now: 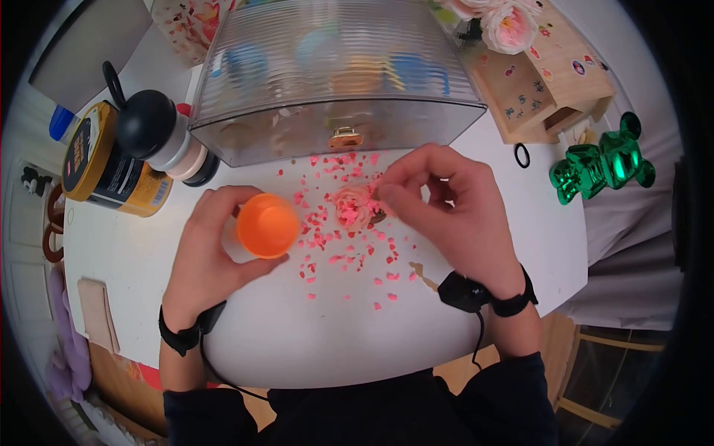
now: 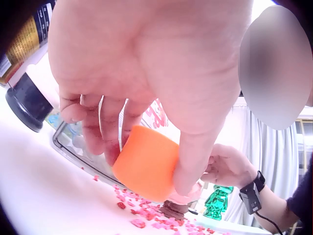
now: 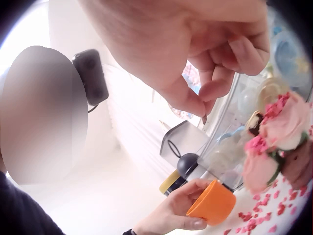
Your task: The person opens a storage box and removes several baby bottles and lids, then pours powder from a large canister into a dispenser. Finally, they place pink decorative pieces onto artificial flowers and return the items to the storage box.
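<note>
My left hand (image 1: 212,245) grips a small orange cup (image 1: 260,236) between thumb and fingers, its mouth facing up toward the head camera. To the right of the cup, pink artificial roses (image 3: 286,122) stand in a small brown pot (image 3: 299,169), with pink bits lying on their petals. My right hand (image 1: 450,204) is beside and above the roses, thumb and index fingertips pinched together. Between those fingertips I cannot tell of any held bit. Pink and red bits (image 1: 320,238) lie scattered on the white table around the pot.
A clear ribbed drawer box (image 1: 335,119) with a gold latch stands behind the roses. At the left are a yellow-and-black tub (image 1: 111,163) and a bottle with a black round lid (image 1: 149,123). A shiny green bear figure (image 1: 606,160) and a black ring (image 1: 522,155) lie right.
</note>
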Tool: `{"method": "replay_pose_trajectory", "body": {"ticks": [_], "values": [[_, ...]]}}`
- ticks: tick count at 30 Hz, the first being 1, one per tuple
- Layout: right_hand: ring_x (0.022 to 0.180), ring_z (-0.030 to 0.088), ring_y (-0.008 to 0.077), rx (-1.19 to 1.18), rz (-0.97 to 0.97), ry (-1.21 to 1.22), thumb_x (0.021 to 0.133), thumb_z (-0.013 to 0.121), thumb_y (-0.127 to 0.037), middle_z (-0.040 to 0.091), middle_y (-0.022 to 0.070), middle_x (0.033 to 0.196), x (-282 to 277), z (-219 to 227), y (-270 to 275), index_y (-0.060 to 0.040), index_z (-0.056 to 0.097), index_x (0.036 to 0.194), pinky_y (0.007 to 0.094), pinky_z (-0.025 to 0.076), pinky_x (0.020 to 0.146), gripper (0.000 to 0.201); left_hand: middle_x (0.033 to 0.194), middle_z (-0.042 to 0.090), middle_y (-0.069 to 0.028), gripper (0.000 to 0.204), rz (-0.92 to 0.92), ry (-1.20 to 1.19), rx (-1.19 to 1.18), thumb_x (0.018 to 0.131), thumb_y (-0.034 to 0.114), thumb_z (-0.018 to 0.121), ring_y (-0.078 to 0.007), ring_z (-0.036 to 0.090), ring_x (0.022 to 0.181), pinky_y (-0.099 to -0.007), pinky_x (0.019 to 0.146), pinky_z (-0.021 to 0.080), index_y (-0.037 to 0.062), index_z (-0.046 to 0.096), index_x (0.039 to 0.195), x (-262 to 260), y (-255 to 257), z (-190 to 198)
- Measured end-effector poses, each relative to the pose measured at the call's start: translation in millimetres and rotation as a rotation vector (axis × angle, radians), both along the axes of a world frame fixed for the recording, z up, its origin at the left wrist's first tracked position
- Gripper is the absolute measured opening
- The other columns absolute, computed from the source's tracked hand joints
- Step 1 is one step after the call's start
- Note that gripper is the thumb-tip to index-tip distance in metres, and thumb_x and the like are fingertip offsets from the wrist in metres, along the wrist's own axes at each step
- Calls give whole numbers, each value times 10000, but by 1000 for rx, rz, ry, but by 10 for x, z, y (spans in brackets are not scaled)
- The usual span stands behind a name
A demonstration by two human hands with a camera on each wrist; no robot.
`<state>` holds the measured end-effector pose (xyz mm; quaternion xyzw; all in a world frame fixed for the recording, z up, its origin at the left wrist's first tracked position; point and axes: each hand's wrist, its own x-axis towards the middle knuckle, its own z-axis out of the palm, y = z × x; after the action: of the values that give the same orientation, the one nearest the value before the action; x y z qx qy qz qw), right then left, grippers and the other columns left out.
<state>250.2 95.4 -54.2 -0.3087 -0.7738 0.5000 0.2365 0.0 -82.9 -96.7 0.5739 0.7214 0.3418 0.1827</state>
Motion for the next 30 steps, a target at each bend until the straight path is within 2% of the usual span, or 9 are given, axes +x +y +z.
{"method": "replay_pose_trajectory", "body": {"ticks": [6,9,11,14,16,20,24,27,30], "values": [[673,647,37,387,200,98,907,865,-36,781,-21,877,-257,-69,-304,-111,828,1023,208,401,609,143,1188,737,-82,669,-93,98,81,661,154,1007,-315,652,1071,-423,980,518,88,717,1260,210,17,110],[653,655,80,438,181,129,915,852,-71,761,-9,803,-263,-113,-300,-105,798,986,267,440,621,95,1187,737,-79,702,-122,140,98,630,159,1021,-302,648,1046,-413,959,509,84,724,1261,224,4,114],[656,625,157,326,91,128,943,809,-93,701,-10,700,-241,-42,-330,-112,752,925,320,475,653,62,1184,738,-73,707,-121,148,94,625,166,1024,-297,646,1037,-413,964,495,96,727,1262,223,-10,104],[631,592,106,185,102,68,936,810,-44,671,-54,723,-119,108,-304,-112,747,905,291,450,626,97,1178,742,-70,707,-111,129,63,623,155,1022,-297,646,1035,-414,977,485,101,726,1263,233,-21,84],[628,617,106,47,228,324,903,831,-96,703,-67,796,54,149,-172,-114,682,875,261,406,589,153,1178,746,-71,703,-83,153,66,622,144,1018,-296,645,1032,-414,983,479,92,720,1257,191,-41,93],[545,538,119,-236,500,744,895,744,-17,557,-50,693,394,416,-79,-118,567,750,347,524,650,250,1202,753,-76,697,43,125,61,614,124,1008,-290,641,1028,-413,996,472,77,707,1242,26,-86,52],[463,458,131,-413,761,822,887,656,62,410,-33,591,435,807,-233,-122,452,625,433,641,711,380,1219,752,-94,681,90,196,-1,642,145,1012,-313,636,1033,-411,972,493,66,701,1242,-131,-124,-27],[401,399,141,-464,765,805,881,590,121,300,-20,513,406,896,-363,-124,366,531,497,729,757,483,1220,753,-88,677,106,197,-58,639,145,1012,-303,637,1030,-414,999,460,71,695,1234,-172,-129,-91],[397,417,130,-466,680,842,848,625,141,327,-26,506,474,878,-492,-135,367,530,479,731,769,494,1219,754,-81,679,104,205,-85,636,145,1013,-292,638,1027,-415,1015,432,75,693,1231,-178,-130,-99]]}}
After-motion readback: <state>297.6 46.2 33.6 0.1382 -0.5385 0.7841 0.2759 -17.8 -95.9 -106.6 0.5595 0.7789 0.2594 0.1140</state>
